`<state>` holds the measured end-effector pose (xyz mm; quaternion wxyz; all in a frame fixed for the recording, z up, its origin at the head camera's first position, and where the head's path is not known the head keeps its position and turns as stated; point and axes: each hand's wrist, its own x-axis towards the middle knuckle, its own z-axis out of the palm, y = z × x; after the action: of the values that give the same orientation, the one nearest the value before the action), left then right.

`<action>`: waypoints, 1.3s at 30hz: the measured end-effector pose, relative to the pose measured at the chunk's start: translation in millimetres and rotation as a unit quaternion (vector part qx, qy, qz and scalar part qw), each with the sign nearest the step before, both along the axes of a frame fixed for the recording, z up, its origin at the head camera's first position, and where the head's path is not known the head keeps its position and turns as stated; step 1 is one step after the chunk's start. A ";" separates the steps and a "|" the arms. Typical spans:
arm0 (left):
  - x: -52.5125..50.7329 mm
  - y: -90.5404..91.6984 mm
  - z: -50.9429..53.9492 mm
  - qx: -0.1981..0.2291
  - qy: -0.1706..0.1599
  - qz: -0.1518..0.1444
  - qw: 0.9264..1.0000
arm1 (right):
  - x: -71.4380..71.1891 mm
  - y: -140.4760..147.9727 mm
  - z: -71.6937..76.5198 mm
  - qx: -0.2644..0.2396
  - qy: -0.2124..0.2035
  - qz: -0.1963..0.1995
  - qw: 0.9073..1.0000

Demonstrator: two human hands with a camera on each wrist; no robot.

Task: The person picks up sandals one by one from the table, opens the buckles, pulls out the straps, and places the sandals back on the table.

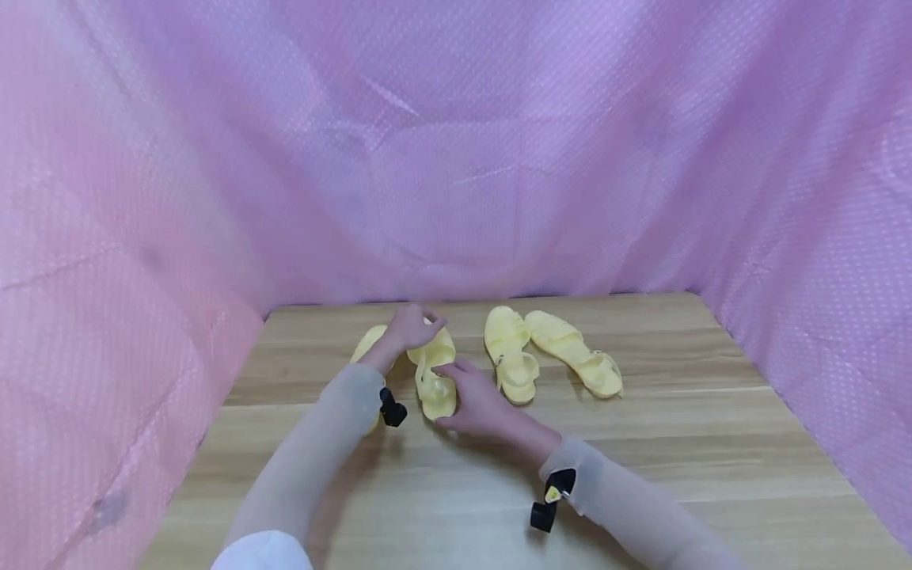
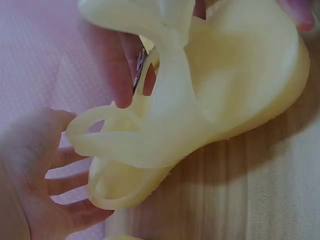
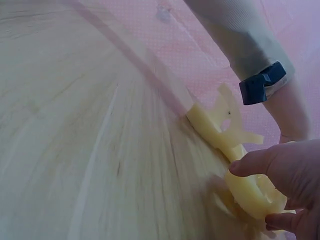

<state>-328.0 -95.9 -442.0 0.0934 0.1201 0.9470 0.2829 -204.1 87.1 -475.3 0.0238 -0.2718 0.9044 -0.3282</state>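
Note:
A pale yellow sandal [image 1: 438, 388] lies between my two hands, its toe pointing to the back of the table. At the toe end my left hand [image 1: 415, 326] curls its fingers round the edge, as the left wrist view shows beside the strappy toe [image 2: 107, 145]. My right hand [image 1: 479, 402] grips the heel end from the right, with fingers by the buckle [image 2: 140, 65] and the thumb at the back of the heel. Just left of it lies a second yellow sandal [image 1: 368, 340], mostly hidden under my left forearm.
Two more yellow sandals lie to the right: one points nearly straight back [image 1: 504, 332], the other sandal [image 1: 559, 339] slants outward. The wooden table [image 1: 712, 443] is bounded by pink-purple padded sheeting [image 1: 456, 158] at the back and sides. A small black camera sits on each wrist.

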 end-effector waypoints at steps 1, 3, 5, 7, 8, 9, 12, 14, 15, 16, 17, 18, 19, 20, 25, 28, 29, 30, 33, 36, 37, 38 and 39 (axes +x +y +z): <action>-1.0 1.9 -0.8 -0.007 -0.006 -0.007 1.000 | 0.0 0.6 0.3 0.000 -0.001 -0.003 1.000; -1.9 7.9 -0.8 -0.026 -0.015 -0.016 0.999 | 1.2 4.6 2.3 0.003 -0.007 -0.008 1.000; -2.4 16.8 1.6 -0.061 -0.009 -0.029 0.998 | 4.4 11.1 6.7 0.017 -0.005 -0.014 1.000; -1.7 30.6 7.9 -0.086 0.000 -0.035 0.996 | 9.1 20.6 14.2 0.021 0.011 -0.021 1.000; -1.4 38.7 12.9 -0.089 0.001 -0.040 0.995 | 11.7 26.6 19.2 0.017 0.023 -0.028 0.999; -1.8 47.7 17.2 -0.094 0.003 -0.048 0.994 | 14.0 33.3 24.7 0.016 0.045 -0.038 0.998; -3.8 77.6 29.7 -0.084 -0.025 -0.078 0.993 | 17.3 58.3 36.9 -0.008 0.128 -0.092 0.988; -6.5 95.0 33.1 -0.089 -0.044 -0.106 0.989 | 17.4 75.9 38.5 -0.012 0.173 -0.138 0.975; -7.6 102.2 32.1 -0.100 -0.049 -0.118 0.987 | 17.4 84.0 37.3 -0.006 0.184 -0.159 0.970; -8.3 108.4 30.7 -0.110 -0.054 -0.126 0.984 | 17.8 91.4 34.6 -0.002 0.183 -0.174 0.968; -9.6 113.8 28.0 -0.125 -0.053 -0.135 0.981 | 18.3 97.9 31.0 0.006 0.170 -0.183 0.968; -10.6 118.3 25.0 -0.134 -0.052 -0.139 0.980 | 18.5 103.6 26.2 0.016 0.151 -0.185 0.971; -11.5 122.0 21.8 -0.139 -0.049 -0.143 0.979 | 18.9 108.2 20.5 0.024 0.127 -0.182 0.975; -13.3 125.2 17.3 -0.148 -0.044 -0.143 0.977 | 19.3 111.7 14.6 0.030 0.098 -0.173 0.980; -20.4 133.7 4.0 -0.156 -0.012 -0.136 0.978 | 13.6 116.7 -5.8 0.032 0.024 -0.146 0.988; -20.1 131.6 8.9 -0.161 0.006 -0.148 0.976 | 10.2 111.9 -2.1 0.040 0.047 -0.150 0.987; -17.8 130.3 12.6 -0.160 0.009 -0.158 0.974 | 11.9 109.9 1.4 0.045 0.054 -0.147 0.987; -10.4 128.2 21.7 -0.161 0.003 -0.167 0.973 | 15.5 107.4 5.2 0.052 0.055 -0.142 0.987; 4.2 118.7 28.9 -0.169 0.012 -0.212 0.962 | 35.7 95.4 19.1 0.074 0.050 -0.124 0.988; 28.5 107.3 36.1 -0.159 0.024 -0.268 0.950 | 65.3 78.6 32.1 0.092 0.042 -0.117 0.988; 36.2 104.7 35.0 -0.152 0.030 -0.287 0.945 | 75.1 72.9 34.7 0.100 0.047 -0.117 0.987; 44.7 102.7 35.2 -0.143 0.030 -0.303 0.942 | 84.5 67.6 36.6 0.108 0.050 -0.118 0.986; 52.6 101.9 34.8 -0.134 0.031 -0.319 0.938 | 92.8 62.3 38.0 0.113 0.053 -0.116 0.985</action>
<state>-275.5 6.1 -407.2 0.1642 0.4108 0.8906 0.1053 -111.3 149.4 -437.4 -0.0318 -0.1771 0.9610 -0.2098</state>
